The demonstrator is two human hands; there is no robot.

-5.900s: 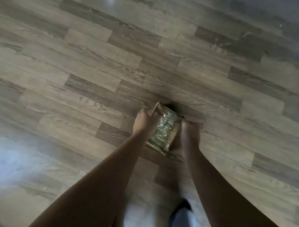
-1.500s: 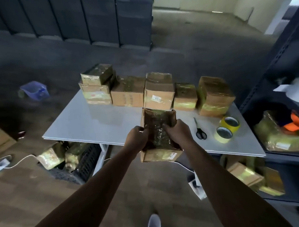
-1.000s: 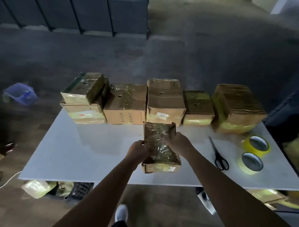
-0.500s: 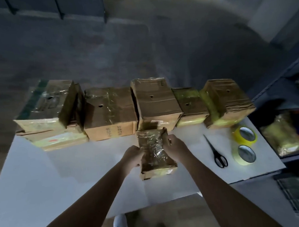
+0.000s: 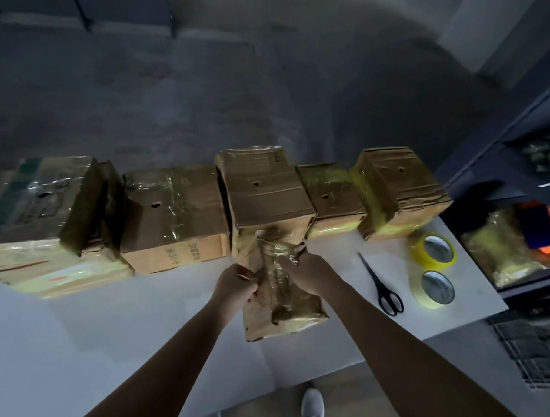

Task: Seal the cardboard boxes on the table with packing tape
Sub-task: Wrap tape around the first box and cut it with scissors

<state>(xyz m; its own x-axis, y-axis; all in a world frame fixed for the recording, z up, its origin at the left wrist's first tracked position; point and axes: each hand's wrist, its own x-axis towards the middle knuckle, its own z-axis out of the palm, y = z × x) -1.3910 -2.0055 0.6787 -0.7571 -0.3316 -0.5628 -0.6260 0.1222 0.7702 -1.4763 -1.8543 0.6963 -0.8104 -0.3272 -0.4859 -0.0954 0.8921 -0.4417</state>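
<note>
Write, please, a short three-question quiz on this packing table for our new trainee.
1. True or false: the left hand and the right hand both grip the small taped box.
2. How many yellow tape rolls lie on the table?
3. The scissors lie: A) left of the small taped box; B) between it and the tape rolls; C) on a back-row box.
Key: 1 true; 2 two; 3 B.

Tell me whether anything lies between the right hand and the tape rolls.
Yes: the black scissors lie flat on the white table between the right hand, which grips the small box together with the left hand, and the two yellow tape rolls. Nothing else visible sits in that path.
</note>
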